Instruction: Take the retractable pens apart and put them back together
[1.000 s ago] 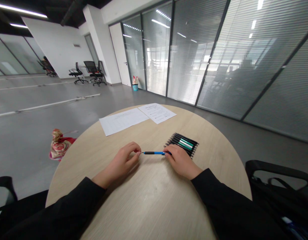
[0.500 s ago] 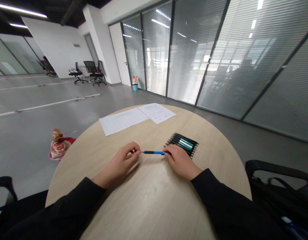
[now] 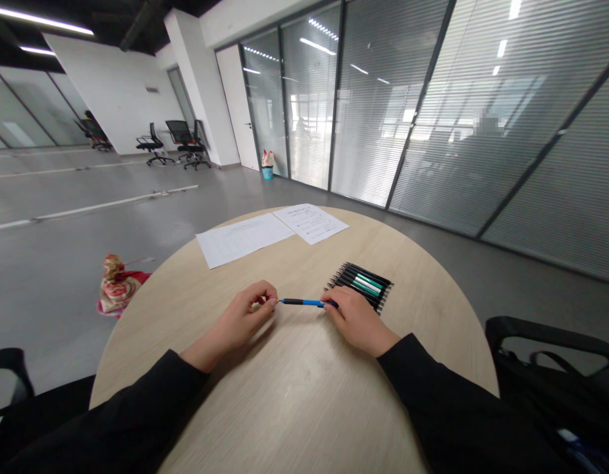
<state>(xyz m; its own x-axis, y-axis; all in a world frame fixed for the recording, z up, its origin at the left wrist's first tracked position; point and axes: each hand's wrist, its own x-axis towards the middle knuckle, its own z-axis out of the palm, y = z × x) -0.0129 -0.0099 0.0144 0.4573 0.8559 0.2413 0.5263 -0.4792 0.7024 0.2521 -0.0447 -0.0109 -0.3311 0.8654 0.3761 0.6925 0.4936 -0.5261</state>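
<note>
A slim blue-and-black pen [image 3: 304,302] lies level above the wooden round table [image 3: 294,395], held between my two hands. My left hand [image 3: 236,320] pinches its pointed end with the fingertips. My right hand [image 3: 356,321] covers the other end, so that end is hidden. Just beyond my right hand, a neat row of several black pens [image 3: 361,286] with green and white bands lies on the table, almost touching my fingers.
Two white printed sheets [image 3: 243,238] [image 3: 311,224] lie at the table's far edge. A patterned cloth bundle [image 3: 117,286] sits on the grey floor to the left. A black chair [image 3: 546,336] stands at the right, with more chairs [image 3: 183,143] far back.
The camera view has shifted very slightly. My hands and the pen stay almost in the same place, with the same hold.
</note>
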